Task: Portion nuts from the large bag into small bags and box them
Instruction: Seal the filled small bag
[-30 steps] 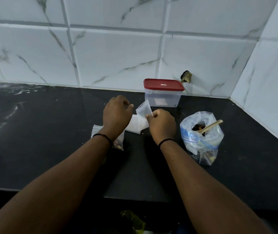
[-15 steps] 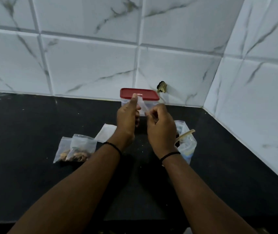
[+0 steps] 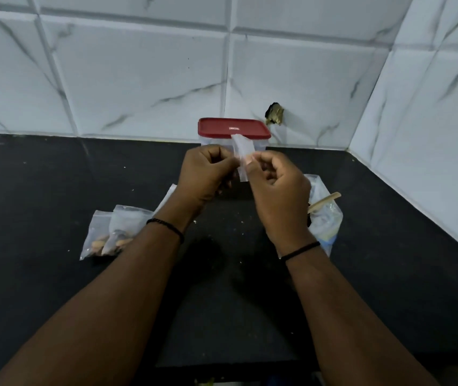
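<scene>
An empty small clear bag (image 3: pixel 241 151) is held up above the black counter (image 3: pixel 55 190). My left hand (image 3: pixel 208 174) and my right hand (image 3: pixel 275 185) both pinch it at its middle, thumbs against fingers. Two filled small bags with nuts (image 3: pixel 110 232) lie on the counter to the left of my left forearm. The large bag of nuts (image 3: pixel 326 218) stands behind my right wrist, with a wooden spoon (image 3: pixel 323 201) sticking out of it. A clear box with a red lid (image 3: pixel 233 128) stands shut against the back wall.
A stack of flat empty small bags (image 3: pixel 166 196) lies partly hidden behind my left wrist. White marble tile walls close the counter at the back and the right. A dark hole in the tile (image 3: pixel 275 114) sits just right of the box. Crumbs dot the counter.
Both hands lifted one empty small bag off the stack on the counter and raised it in front of the box. The filled bags came into full view at the left.
</scene>
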